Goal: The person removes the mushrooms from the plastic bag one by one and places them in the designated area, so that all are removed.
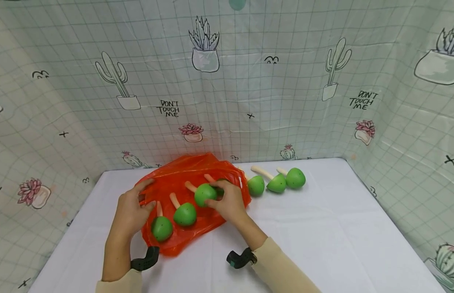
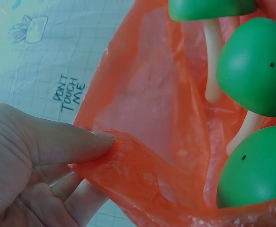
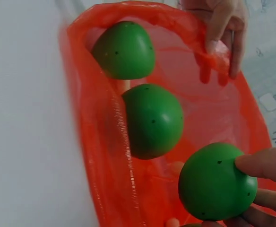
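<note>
A red plastic bag [image 1: 164, 183] lies with its mouth spread wide on the table. My left hand [image 1: 130, 211] pinches the bag's left edge between thumb and fingers, as the left wrist view shows. My right hand [image 1: 229, 202] grips the green cap of a toy mushroom [image 1: 205, 195], its pale stem pointing away, over the bag's inside. Two more toy mushrooms, one at the near left [image 1: 162, 229] and one beside it [image 1: 185, 214], lie in the bag. Behind the right fingers, another mushroom [image 1: 222, 184] is partly hidden.
Three green-capped mushrooms lie in a row right of the bag: a near one [image 1: 256, 185] by its edge, a middle one [image 1: 277, 184] and a far right one [image 1: 295, 178]. The white table [image 1: 322, 236] meets a patterned cloth [image 1: 234, 93] at the back.
</note>
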Demonstrator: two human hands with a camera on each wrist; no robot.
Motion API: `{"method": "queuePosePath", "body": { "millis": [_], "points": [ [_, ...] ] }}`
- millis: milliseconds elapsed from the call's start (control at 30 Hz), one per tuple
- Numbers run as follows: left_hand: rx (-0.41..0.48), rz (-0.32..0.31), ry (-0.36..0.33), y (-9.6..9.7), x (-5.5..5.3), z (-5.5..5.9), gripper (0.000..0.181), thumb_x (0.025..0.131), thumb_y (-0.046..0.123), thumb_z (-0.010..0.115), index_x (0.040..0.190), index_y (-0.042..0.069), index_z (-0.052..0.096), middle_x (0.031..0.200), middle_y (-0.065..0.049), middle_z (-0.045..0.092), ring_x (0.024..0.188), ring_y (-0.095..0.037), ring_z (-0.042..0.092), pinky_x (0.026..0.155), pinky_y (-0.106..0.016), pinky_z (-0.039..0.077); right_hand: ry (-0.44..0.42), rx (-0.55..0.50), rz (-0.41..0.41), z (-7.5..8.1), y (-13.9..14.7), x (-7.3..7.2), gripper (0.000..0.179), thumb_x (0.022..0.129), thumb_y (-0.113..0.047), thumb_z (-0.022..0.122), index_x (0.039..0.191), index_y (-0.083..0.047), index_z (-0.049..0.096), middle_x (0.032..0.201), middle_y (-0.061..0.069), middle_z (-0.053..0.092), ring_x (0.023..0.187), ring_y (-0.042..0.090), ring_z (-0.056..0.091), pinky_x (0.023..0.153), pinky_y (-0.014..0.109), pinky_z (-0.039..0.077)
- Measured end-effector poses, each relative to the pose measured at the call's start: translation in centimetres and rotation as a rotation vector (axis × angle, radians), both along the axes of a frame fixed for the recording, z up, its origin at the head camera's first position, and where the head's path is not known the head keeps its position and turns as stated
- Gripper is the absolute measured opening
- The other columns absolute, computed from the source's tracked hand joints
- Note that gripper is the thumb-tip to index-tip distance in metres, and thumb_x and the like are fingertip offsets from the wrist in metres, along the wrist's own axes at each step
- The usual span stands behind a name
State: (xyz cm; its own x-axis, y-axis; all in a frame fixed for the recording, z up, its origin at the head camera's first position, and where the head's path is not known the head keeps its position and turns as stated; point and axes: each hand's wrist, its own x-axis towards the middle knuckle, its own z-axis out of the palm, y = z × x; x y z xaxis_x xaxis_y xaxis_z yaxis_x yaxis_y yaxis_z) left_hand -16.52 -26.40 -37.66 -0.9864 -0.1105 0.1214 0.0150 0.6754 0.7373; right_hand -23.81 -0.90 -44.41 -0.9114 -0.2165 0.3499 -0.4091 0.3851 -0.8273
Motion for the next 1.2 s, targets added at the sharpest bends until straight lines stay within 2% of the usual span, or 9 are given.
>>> {"method": "queuePosePath", "body": {
  "millis": [67,267,633,833,1033,1200],
  "points": [
    [-0.003,0.001,0.003,0.0,0.0,0.0,0.065,0.096,-0.007,0.068,0.157,0.001,0.046,0.15,-0.031,0.051,0.131,-0.053,0.055,0.098,-0.058,0.054,-0.022,-0.011,0.003,0.4,0.2,0.1,0.051,0.081,-0.008,0.091,0.127,0.001,0.073,0.125,0.013,0.073,0.116,0.033,0.067,0.1,0.048,0.057],
    [-0.001,0.0,0.009,0.0,-0.1,-0.1,0.064,0.096,-0.007,0.068,0.156,0.001,0.046,0.149,-0.03,0.051,0.131,-0.053,0.056,0.098,-0.058,0.054,-0.061,-0.008,0.012,1.3,0.9,0.4,0.05,0.084,-0.011,0.089,0.13,0.001,0.072,0.125,0.013,0.074,0.113,0.032,0.068,0.096,0.046,0.06],
    [-0.003,-0.01,0.023,-0.1,-0.1,-0.1,0.064,0.096,-0.007,0.067,0.155,0.001,0.047,0.15,-0.03,0.051,0.13,-0.053,0.057,0.098,-0.058,0.054,-0.057,-0.009,0.035,3.7,2.1,1.3,0.046,0.084,-0.011,0.087,0.126,-0.003,0.074,0.121,0.009,0.075,0.116,0.028,0.067,0.099,0.043,0.058],
    [-0.001,-0.01,0.017,-0.1,0.0,0.0,0.064,0.096,-0.007,0.067,0.156,0.001,0.046,0.15,-0.03,0.051,0.13,-0.053,0.056,0.098,-0.058,0.054,-0.065,-0.031,0.061,5.2,2.9,1.9,0.043,0.084,-0.012,0.087,0.124,-0.005,0.076,0.119,0.005,0.076,0.111,0.025,0.067,0.094,0.042,0.06],
    [-0.004,-0.006,0.009,-0.1,0.0,0.0,0.065,0.096,-0.007,0.067,0.156,0.002,0.046,0.15,-0.031,0.05,0.131,-0.054,0.055,0.097,-0.058,0.054,-0.074,-0.053,0.081,6.5,3.7,2.4,0.041,0.083,-0.013,0.088,0.122,-0.006,0.077,0.119,0.004,0.075,0.111,0.026,0.066,0.094,0.046,0.059],
    [-0.009,-0.005,0.009,-0.1,0.0,0.0,0.066,0.096,-0.007,0.068,0.157,0.002,0.045,0.15,-0.031,0.051,0.131,-0.054,0.055,0.096,-0.058,0.054,-0.102,-0.098,0.132,7.7,4.4,3.0,0.042,0.084,-0.011,0.087,0.124,-0.005,0.075,0.123,0.01,0.072,0.104,0.025,0.071,0.086,0.038,0.063]
  ]
}}
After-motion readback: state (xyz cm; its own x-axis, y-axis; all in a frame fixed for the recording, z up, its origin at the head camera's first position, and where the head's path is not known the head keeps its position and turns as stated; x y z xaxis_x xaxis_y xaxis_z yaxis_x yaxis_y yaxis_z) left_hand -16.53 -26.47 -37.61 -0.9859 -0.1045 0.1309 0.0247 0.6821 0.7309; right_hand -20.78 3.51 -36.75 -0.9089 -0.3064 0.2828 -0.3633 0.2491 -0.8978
